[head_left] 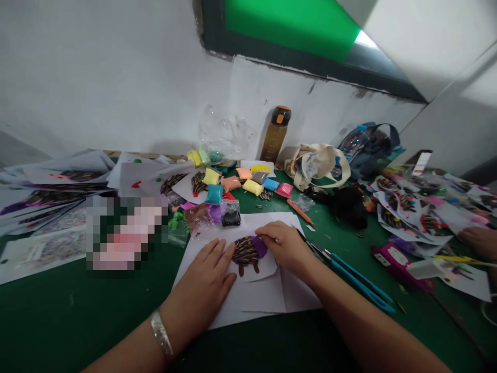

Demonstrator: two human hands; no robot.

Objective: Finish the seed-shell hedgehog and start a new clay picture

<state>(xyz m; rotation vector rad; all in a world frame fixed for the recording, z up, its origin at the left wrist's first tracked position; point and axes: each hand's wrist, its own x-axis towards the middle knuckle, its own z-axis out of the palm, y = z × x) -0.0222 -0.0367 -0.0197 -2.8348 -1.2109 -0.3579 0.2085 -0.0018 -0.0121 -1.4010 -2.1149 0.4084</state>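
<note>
From my remote seat I can read no word or number: the drink bottle bears only faint marks, and right of it the white upright piece and magenta case show markings too blurred for me.

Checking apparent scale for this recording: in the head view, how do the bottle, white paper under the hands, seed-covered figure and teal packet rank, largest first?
1. White paper
2. Bottle and seed-covered figure: too close to rank; the figure is partly covered
3. Teal packet
</note>
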